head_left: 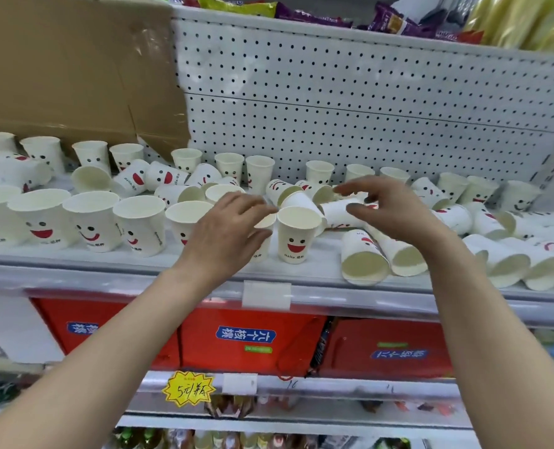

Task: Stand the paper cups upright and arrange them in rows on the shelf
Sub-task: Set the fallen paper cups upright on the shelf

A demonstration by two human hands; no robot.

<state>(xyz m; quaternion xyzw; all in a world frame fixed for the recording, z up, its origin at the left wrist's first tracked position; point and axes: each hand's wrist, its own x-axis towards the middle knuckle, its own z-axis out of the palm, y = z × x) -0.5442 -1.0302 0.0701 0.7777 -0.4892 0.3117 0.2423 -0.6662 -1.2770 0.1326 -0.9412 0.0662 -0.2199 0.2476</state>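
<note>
Dozens of paper cups (298, 234) on the shelf (107, 277): upright in a front row at the left and along the back, toppled in a jumble from the middle to the right. Probably very light, thin-walled, easily dented or sent rolling; smooth sides, so best taken gently round the upper wall or pinched at the rim, never squeezed. Left hand (227, 234) curled round an upright cup (264, 246) at the row's end, thumb and fingers near its rim. Right hand (395, 218) loosely spread above a lying cup (337, 210), gripping nothing visible. Smooth, pale shelf, pegboard (334, 92) behind, cardboard (58, 59) at the back left. Little free room among the fallen cups; red boxes (249, 338) on the shelf beneath.
</note>
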